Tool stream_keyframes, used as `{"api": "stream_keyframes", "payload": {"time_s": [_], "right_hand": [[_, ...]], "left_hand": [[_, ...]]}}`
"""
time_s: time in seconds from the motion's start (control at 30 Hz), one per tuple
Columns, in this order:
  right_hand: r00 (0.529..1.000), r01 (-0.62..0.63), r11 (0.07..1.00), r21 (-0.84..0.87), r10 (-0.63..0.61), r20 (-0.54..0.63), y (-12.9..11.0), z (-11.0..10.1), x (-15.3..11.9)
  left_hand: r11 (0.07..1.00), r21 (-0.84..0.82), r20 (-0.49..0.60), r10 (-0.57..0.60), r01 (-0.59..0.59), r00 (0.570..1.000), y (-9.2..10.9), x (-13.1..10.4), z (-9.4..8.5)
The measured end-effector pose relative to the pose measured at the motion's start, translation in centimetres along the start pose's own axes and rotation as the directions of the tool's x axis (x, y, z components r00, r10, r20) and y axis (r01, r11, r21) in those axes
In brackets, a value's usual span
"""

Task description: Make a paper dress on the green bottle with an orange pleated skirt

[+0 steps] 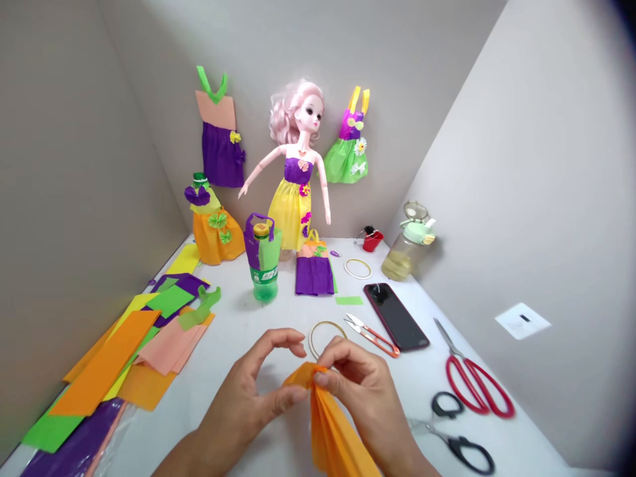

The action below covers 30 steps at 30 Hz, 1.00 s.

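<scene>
In the head view, we see the orange sheet (334,424) on the near side of the phone (396,317), to its left, above the desk (233,344). Its long axis runs from the pinched top toward us, slanting slightly right. It looks thin and matte, gathered into narrow pleats (rather like a closed fan), with a loose flap pointing left. Our right hand (365,391) pinches the gather; our left hand (248,387) is curved open, its thumb beside the flap.

craft table: your small corner worktop, dress-making for a doll (299,165)
evidence: coloured sheets (109,361), red-handled scissors (479,384), miniature dresses (222,139)
</scene>
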State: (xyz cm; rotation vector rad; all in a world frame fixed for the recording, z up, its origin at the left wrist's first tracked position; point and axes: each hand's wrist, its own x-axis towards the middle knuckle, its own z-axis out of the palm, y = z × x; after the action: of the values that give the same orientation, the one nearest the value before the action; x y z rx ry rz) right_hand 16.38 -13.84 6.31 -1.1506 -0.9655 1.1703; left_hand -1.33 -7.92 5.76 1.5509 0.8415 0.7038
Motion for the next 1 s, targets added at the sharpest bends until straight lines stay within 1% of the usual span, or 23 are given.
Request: {"api": "stream_keyframes", "payload": {"time_s": [0.1, 0.2, 0.33, 0.53, 0.8, 1.0], "right_hand": [[1.0, -0.009, 1.0, -0.012, 0.009, 0.012, -0.1, 0.3, -0.1], [0.999, -0.02, 1.0, 0.001, 0.02, 0.032, 0.0, 0.4, 0.1], [0.998, -0.009, 1.0, 0.018, 0.008, 0.062, 0.1, 0.4, 0.2], [0.993, -0.017, 0.998, 0.054, 0.011, 0.114, 0.2, 0.4, 0.0], [0.996, -0.007, 0.998, 0.055, 0.002, 0.091, 0.2, 0.6, 0.0], [0.997, -0.01, 0.998, 0.056, 0.005, 0.077, 0.1, 0.6, 0.1]], "left_hand": [[0.999, 0.03, -0.02, 0.036, -0.036, 0.999, 0.2, 0.0, 0.7], [0.997, 0.026, -0.017, 0.072, -0.071, 0.997, 0.2, 0.1, 0.7], [0.999, -0.02, -0.006, 0.036, -0.036, 0.999, 0.2, 0.1, 0.3], [1.0, -0.026, -0.052, 0.002, -0.003, 0.999, -0.2, 0.1, 0.6], [0.986, -0.061, -0.118, 0.15, -0.158, 0.982, -1.0, 0.1, 1.8], [0.98, -0.071, -0.167, 0.172, -0.186, 0.971, -1.3, -0.1, 2.2]]}}
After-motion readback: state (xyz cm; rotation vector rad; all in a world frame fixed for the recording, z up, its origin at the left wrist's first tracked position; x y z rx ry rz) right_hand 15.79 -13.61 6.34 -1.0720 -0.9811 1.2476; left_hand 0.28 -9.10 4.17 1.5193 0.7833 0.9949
